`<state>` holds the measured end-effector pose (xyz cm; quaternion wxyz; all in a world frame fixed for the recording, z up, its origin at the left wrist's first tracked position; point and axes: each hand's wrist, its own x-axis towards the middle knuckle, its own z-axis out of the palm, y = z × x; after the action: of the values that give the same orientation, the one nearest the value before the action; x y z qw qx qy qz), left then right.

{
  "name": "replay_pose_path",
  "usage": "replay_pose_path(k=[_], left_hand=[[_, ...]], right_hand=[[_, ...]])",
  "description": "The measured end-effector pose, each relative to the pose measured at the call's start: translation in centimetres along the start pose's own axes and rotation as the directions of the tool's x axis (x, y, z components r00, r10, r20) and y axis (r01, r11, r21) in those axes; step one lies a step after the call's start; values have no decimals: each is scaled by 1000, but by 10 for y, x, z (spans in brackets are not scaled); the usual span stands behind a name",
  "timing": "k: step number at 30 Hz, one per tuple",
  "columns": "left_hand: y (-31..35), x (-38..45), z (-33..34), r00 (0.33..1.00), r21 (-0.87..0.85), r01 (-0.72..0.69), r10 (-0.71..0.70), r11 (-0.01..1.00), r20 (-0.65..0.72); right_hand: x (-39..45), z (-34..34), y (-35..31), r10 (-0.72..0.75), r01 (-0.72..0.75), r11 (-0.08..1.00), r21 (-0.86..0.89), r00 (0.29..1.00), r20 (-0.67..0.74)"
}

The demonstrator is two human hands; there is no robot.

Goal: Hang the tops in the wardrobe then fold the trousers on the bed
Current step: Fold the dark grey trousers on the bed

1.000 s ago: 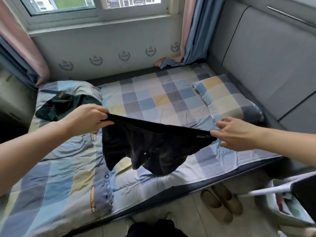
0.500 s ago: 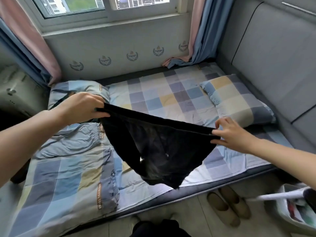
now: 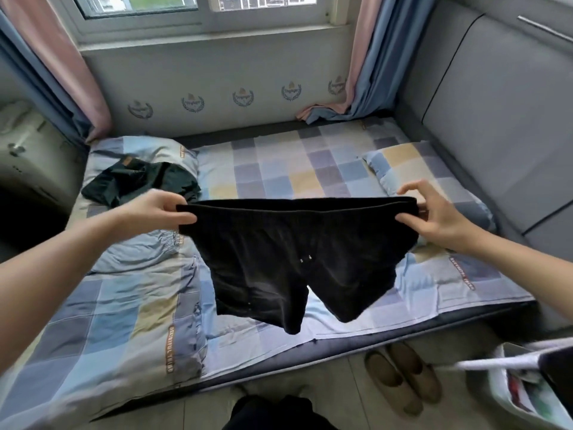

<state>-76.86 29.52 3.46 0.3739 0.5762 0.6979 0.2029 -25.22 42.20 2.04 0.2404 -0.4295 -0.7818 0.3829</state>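
- Bottom of frame, a pair of shoes point(image 3: 403, 375) sits on the floor by the bed point(image 3: 449, 283).
- Mid-frame, left hand point(image 3: 155, 212) and right hand point(image 3: 434, 217) each pinch a waistband end of the black shorts point(image 3: 294, 259), stretched out above the bed.
- Legs dangle loose, so laying them down sloppily could bunch them.
- Upper left, a dark green garment point(image 3: 139, 181) lies on a pillow point(image 3: 145, 150).

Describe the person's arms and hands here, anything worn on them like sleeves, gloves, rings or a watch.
Both forearms are bare as far as the frame shows, with no sleeve in view. The left hand and right hand wear no gloves, and no watch, bracelet or ring is visible. Nails look short and unpainted, though motion blur makes fine detail uncertain.
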Motion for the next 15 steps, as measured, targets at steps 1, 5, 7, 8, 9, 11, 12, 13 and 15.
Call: replay_pose_path(k=[1, 5, 7, 8, 9, 11, 12, 13, 15], left_hand=[[-8, -4, 7, 990, -132, 96, -81, 987, 116], [-43, -17, 24, 827, -235, 416, -257, 878, 500], [-58, -22, 28, 722, -165, 490, -292, 856, 628], [-65, -23, 29, 686, -146, 523, -313, 840, 657], [-72, -23, 30, 657, -134, 547, -325, 827, 680], [-83, -20, 32, 616, -134, 568, -311, 812, 724], [-87, -16, 32, 609, -147, 575, -301, 805, 734], [-89, -12, 32, 614, -169, 588, -300, 791, 730], [-92, 1, 32, 631, -244, 635, -310, 733, 711]], right_hand=[[-4, 2, 2, 61, -66, 995, 76, 996, 67], [-17, 8, 14, 201, -207, 978, -16, 931, 303], [-19, 11, 19, 265, -300, 954, 15, 863, 430], [-19, 13, 22, 302, -363, 931, 39, 824, 479], [-19, 16, 24, 337, -428, 902, 64, 787, 517], [-14, 23, 27, 382, -515, 851, 102, 741, 553], [-9, 26, 29, 398, -546, 829, 118, 725, 563], [-5, 29, 30, 407, -569, 811, 137, 716, 568], [8, 35, 35, 425, -614, 770, 176, 698, 576]])
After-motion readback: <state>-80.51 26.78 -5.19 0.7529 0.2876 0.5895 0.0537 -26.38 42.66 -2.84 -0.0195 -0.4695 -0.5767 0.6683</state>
